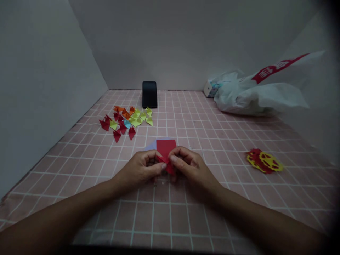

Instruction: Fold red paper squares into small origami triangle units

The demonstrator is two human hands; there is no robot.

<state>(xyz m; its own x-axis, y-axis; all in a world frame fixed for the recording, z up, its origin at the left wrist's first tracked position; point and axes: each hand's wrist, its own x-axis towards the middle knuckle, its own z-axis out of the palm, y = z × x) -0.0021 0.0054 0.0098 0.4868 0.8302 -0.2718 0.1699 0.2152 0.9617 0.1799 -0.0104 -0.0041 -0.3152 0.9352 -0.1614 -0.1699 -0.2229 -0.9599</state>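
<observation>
Between my two hands is a small piece of folded red paper (168,166), held above the near middle of the table. My left hand (145,164) pinches its left side between thumb and fingers. On the other side, the thumb and forefinger of my right hand (187,161) close on the paper too. Just behind the hands lie a flat red paper sheet (166,146) and a pale lilac sheet (151,146), partly covered. Several folded paper figures (123,125) in red, orange, yellow and blue stand in a cluster at the left.
A black phone (149,95) leans upright at the back. At the back right, a white plastic bag (247,97) with red print rests beside a small box (209,88). Red and yellow paper cutouts (264,162) lie to the right on the pink checked tablecloth (159,219).
</observation>
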